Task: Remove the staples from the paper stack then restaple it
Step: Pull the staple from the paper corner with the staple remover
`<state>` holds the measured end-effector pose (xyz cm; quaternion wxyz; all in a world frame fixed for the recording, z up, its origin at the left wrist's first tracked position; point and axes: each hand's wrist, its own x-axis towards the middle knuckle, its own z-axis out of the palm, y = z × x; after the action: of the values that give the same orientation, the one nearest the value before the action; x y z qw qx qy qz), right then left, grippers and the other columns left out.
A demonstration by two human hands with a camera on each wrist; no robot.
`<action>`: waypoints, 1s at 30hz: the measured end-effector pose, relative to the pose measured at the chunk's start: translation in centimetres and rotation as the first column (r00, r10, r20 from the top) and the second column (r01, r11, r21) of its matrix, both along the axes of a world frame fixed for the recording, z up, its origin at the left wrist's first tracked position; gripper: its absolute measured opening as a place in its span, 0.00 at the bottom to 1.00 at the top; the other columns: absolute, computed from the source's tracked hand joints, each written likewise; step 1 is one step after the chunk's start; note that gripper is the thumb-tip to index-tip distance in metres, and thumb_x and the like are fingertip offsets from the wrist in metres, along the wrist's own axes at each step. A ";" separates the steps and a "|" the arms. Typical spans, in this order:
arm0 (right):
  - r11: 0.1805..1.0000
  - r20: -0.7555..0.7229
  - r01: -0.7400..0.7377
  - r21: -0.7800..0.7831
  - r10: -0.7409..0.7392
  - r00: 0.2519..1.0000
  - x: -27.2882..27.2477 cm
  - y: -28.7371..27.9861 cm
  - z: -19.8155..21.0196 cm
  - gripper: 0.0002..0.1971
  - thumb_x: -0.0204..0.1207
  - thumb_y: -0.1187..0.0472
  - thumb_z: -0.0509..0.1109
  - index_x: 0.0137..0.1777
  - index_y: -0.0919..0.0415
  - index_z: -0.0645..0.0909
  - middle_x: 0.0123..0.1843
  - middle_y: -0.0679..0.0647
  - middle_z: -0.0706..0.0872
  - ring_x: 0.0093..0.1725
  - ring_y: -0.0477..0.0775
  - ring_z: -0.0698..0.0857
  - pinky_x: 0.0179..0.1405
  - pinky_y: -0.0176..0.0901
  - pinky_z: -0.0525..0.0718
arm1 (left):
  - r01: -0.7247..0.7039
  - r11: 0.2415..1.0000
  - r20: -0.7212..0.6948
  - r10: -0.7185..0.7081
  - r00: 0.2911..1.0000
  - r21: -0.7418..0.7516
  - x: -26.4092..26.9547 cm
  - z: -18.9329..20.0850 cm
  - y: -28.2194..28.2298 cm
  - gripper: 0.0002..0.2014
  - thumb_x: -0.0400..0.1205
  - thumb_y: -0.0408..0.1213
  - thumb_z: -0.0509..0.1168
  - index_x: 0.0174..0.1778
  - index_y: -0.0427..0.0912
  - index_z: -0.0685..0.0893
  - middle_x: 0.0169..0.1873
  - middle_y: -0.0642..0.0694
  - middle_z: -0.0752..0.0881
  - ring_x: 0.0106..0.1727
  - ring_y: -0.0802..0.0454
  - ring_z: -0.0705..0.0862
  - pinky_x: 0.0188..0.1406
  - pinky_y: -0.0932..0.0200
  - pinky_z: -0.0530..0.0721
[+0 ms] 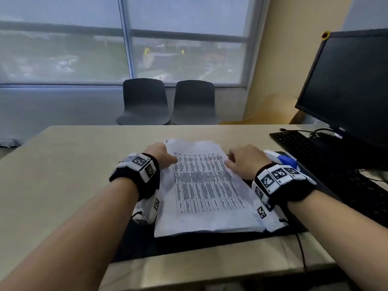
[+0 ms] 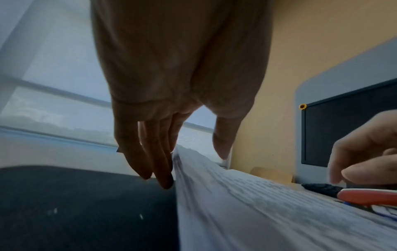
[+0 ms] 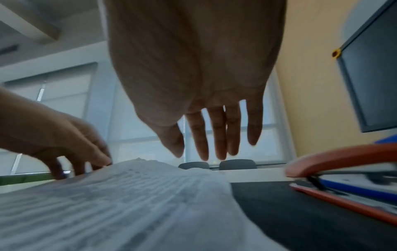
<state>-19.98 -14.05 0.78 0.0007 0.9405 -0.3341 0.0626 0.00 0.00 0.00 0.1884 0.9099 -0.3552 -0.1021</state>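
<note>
Both hands, left and right, rest loose-fingered, gripping nothing, on the paper stack; print unreadable.

Matt printed paper stack

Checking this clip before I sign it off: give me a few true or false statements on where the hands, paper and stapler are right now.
1. The paper stack lies on a dark mat. True.
2. The right hand holds the stapler. False: its fingers hang straight over the stack; the stapler lies beside it.
3. The left hand is at the stack's left edge. True.
4. The stapler is green. False: it is orange-red.
5. The monitor shows a document. False: its screen is dark.
</note>
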 end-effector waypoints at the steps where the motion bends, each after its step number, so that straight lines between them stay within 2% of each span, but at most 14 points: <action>1: 0.998 0.015 0.056 -0.029 -0.055 0.998 -0.6 -0.5 0.0 0.16 0.82 0.47 0.65 0.57 0.58 0.84 0.57 0.59 0.87 0.57 0.62 0.83 0.53 0.49 0.81 | 0.004 1.000 -0.035 -0.003 0.999 0.009 -0.4 -0.1 0.1 0.19 0.82 0.47 0.72 0.55 0.32 0.83 0.46 0.40 0.80 0.51 0.41 0.80 0.49 0.55 0.77; 3: 0.982 0.047 0.177 -0.072 -0.174 0.984 -1.8 -2.0 -0.1 0.17 0.80 0.48 0.67 0.60 0.61 0.83 0.59 0.61 0.86 0.61 0.64 0.82 0.55 0.50 0.81 | -0.018 1.000 -0.058 0.017 0.998 -0.017 -0.2 -0.8 0.2 0.16 0.81 0.42 0.73 0.55 0.32 0.83 0.46 0.39 0.80 0.53 0.40 0.81 0.50 0.53 0.78; 5: 0.962 -0.013 0.269 -0.047 -0.269 0.963 -2.9 -2.9 -0.1 0.18 0.78 0.48 0.70 0.59 0.62 0.83 0.60 0.62 0.86 0.61 0.64 0.83 0.53 0.49 0.81 | -0.062 0.996 -0.105 0.055 0.993 -0.059 0.4 -1.3 0.3 0.11 0.77 0.34 0.75 0.48 0.33 0.82 0.44 0.37 0.82 0.49 0.41 0.81 0.43 0.55 0.78; 8: 0.956 -0.061 0.293 -0.017 -0.294 0.954 -3.4 -3.9 -0.6 0.16 0.79 0.52 0.70 0.60 0.62 0.82 0.62 0.62 0.85 0.63 0.65 0.82 0.50 0.46 0.77 | -0.102 0.987 -0.188 0.077 0.979 -0.127 1.4 -1.3 0.1 0.09 0.73 0.31 0.79 0.37 0.33 0.84 0.42 0.32 0.88 0.42 0.41 0.82 0.40 0.55 0.78; 10: 0.954 -0.058 0.299 -0.021 -0.300 0.952 -3.2 -4.6 -0.7 0.15 0.80 0.54 0.69 0.61 0.63 0.82 0.62 0.62 0.85 0.65 0.64 0.81 0.52 0.46 0.77 | -0.090 0.987 -0.229 0.059 0.972 -0.130 1.8 -1.2 -0.1 0.11 0.73 0.29 0.79 0.30 0.35 0.83 0.35 0.37 0.85 0.40 0.42 0.82 0.39 0.57 0.79; 12: 0.954 -0.107 0.298 -0.041 -0.301 0.948 -2.9 -5.1 -1.0 0.14 0.80 0.55 0.69 0.60 0.62 0.83 0.62 0.61 0.85 0.65 0.64 0.80 0.54 0.46 0.79 | -0.083 0.990 -0.259 0.051 0.965 -0.115 1.8 -1.1 -0.1 0.12 0.74 0.30 0.78 0.28 0.36 0.83 0.31 0.41 0.84 0.37 0.43 0.82 0.37 0.59 0.78; 15: 0.964 -0.233 0.256 -0.077 -0.267 0.935 -2.5 -5.9 -0.7 0.11 0.79 0.54 0.69 0.56 0.58 0.84 0.61 0.59 0.85 0.64 0.63 0.81 0.57 0.49 0.81 | -0.051 0.997 -0.271 0.033 0.962 -0.062 2.6 -1.4 0.2 0.10 0.77 0.36 0.76 0.34 0.35 0.86 0.37 0.39 0.86 0.40 0.43 0.82 0.41 0.59 0.77; 17: 0.977 -0.325 0.207 -0.059 -0.215 0.921 -2.3 -6.5 -0.3 0.08 0.80 0.52 0.68 0.52 0.55 0.82 0.59 0.57 0.85 0.60 0.61 0.83 0.57 0.48 0.82 | -0.031 0.999 -0.271 0.024 0.962 -0.019 3.1 -1.6 0.6 0.13 0.79 0.41 0.75 0.45 0.32 0.90 0.45 0.38 0.87 0.46 0.43 0.83 0.46 0.58 0.77; 20: 0.984 -0.397 0.177 -0.008 -0.165 0.903 -1.7 -7.1 0.4 0.11 0.83 0.50 0.64 0.51 0.56 0.81 0.46 0.53 0.82 0.52 0.58 0.82 0.52 0.44 0.80 | -0.032 0.999 -0.246 0.030 0.969 -0.005 4.0 -1.5 0.5 0.19 0.80 0.45 0.74 0.55 0.29 0.91 0.50 0.37 0.89 0.51 0.42 0.84 0.52 0.54 0.79; 22: 0.986 -0.326 0.165 0.020 -0.150 0.933 -1.0 -7.2 1.2 0.14 0.83 0.49 0.64 0.51 0.58 0.84 0.40 0.52 0.80 0.51 0.58 0.82 0.50 0.43 0.78 | -0.039 0.999 -0.242 0.032 0.970 -0.023 4.6 -1.4 -0.1 0.19 0.80 0.46 0.73 0.53 0.29 0.90 0.47 0.38 0.89 0.49 0.43 0.83 0.50 0.55 0.78; 24: 0.989 -0.183 0.124 0.082 -0.107 0.977 -0.1 -6.8 2.4 0.09 0.83 0.51 0.66 0.43 0.51 0.81 0.46 0.55 0.82 0.55 0.61 0.83 0.48 0.45 0.77 | -0.051 0.997 -0.232 0.035 0.972 -0.065 4.8 -1.0 -0.7 0.16 0.81 0.45 0.73 0.45 0.32 0.88 0.37 0.42 0.85 0.43 0.45 0.80 0.42 0.59 0.74; 26: 0.967 0.043 0.068 0.245 -0.081 0.996 1.1 -6.6 3.2 0.09 0.82 0.50 0.68 0.46 0.55 0.79 0.50 0.57 0.86 0.51 0.59 0.86 0.48 0.48 0.81 | -0.077 0.987 -0.246 0.041 0.968 -0.138 5.1 -0.7 -1.5 0.14 0.82 0.43 0.72 0.39 0.34 0.85 0.31 0.44 0.80 0.34 0.48 0.77 0.33 0.59 0.72; 28: 0.879 0.339 -0.077 0.470 -0.099 0.935 2.6 -6.3 3.4 0.12 0.80 0.51 0.71 0.50 0.59 0.77 0.49 0.57 0.87 0.46 0.57 0.90 0.50 0.57 0.88 | -0.103 0.965 -0.301 0.027 0.953 -0.241 5.8 -0.7 -2.5 0.15 0.82 0.39 0.73 0.33 0.33 0.81 0.30 0.41 0.78 0.32 0.47 0.77 0.34 0.59 0.75; 30: 0.755 0.567 -0.272 0.597 -0.157 0.808 4.2 -5.2 3.2 0.11 0.79 0.56 0.74 0.51 0.60 0.75 0.53 0.60 0.87 0.47 0.58 0.92 0.54 0.58 0.89 | -0.148 0.923 -0.382 0.001 0.924 -0.355 6.6 -1.0 -3.2 0.13 0.82 0.33 0.72 0.33 0.34 0.80 0.36 0.37 0.81 0.38 0.44 0.81 0.40 0.55 0.82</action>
<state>-15.80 -19.29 3.95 -0.4321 0.8239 -0.2869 0.2283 6.58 -3.20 -1.04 0.4278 0.8332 -0.2901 -0.1964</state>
